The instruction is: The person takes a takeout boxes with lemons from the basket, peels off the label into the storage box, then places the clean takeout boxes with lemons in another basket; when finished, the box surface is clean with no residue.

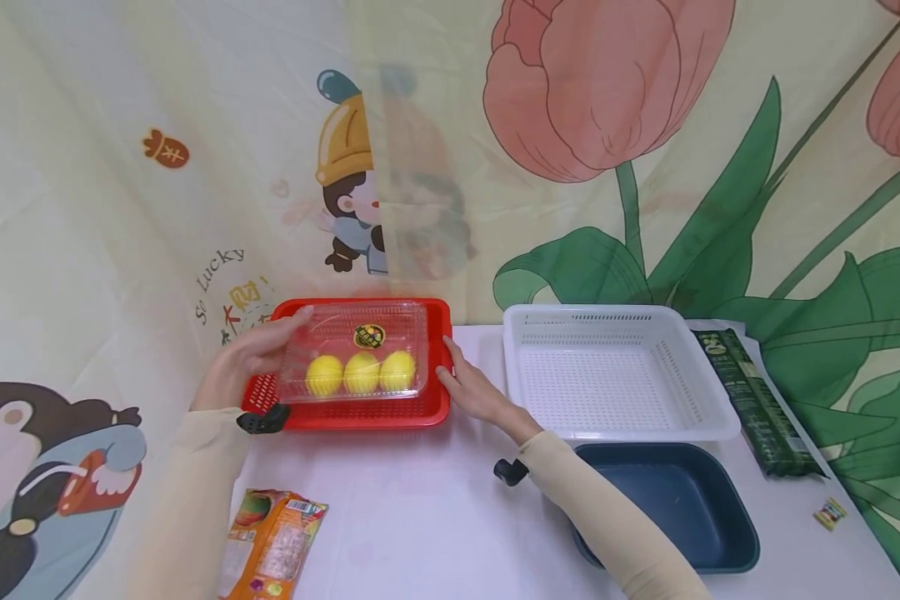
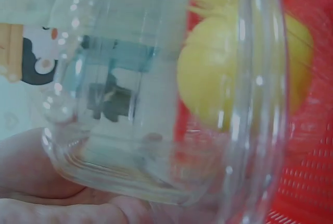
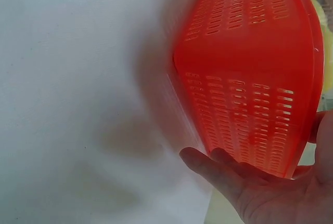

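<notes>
Fingers (image 1: 297, 318) of left hand (image 1: 258, 343) grip left end of clear plastic box (image 1: 330, 335), yellow balls (image 1: 362, 373) inside, over red basket (image 1: 345, 415); right hand (image 1: 482, 390) pinches that basket's right rim. White basket (image 1: 600, 383) further right, navy tub (image 1: 682, 500) just nearer the person.

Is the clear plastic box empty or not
Not empty: the clear plastic box holds three yellow round items, visible through it in the head view.

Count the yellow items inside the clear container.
3, in a row along the near side of the clear container: left one, middle one, right one.
</notes>
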Motion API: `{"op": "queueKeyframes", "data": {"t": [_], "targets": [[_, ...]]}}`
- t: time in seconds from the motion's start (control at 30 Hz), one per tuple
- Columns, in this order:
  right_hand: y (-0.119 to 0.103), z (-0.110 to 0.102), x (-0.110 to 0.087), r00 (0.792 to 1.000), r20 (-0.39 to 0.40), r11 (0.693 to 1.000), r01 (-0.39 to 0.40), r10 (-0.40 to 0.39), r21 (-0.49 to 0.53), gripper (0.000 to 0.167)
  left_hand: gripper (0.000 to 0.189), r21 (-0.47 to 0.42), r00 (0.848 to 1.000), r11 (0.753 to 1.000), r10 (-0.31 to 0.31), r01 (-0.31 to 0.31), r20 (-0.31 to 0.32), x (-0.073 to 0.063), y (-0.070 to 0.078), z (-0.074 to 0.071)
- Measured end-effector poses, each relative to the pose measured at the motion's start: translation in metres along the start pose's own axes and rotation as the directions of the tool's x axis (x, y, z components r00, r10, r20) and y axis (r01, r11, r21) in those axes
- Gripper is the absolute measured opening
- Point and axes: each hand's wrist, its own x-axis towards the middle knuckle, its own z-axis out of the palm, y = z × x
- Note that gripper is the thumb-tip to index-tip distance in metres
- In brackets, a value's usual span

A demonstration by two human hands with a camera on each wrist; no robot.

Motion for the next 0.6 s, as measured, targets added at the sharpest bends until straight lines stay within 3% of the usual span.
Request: {"op": "queueKeyframes", "data": {"t": [0.3, 0.6], "targets": [[-0.002, -0.002, -0.003, 1.0, -0.01, 1.0, 0.003, -0.003, -0.026, 0.074, 0.06, 0.048, 0.996, 0.996, 0.082, -0.08, -0.036, -0.022, -0.006, 0.012], [-0.004, -0.001, -0.003, 0.999, -0.023, 0.996, 0.038, -0.039, -0.075, 0.071, 0.065, 0.131, 0.994, 0.986, 0.105, -0.102, -0.011, -0.044, -0.02, 0.029]]}}
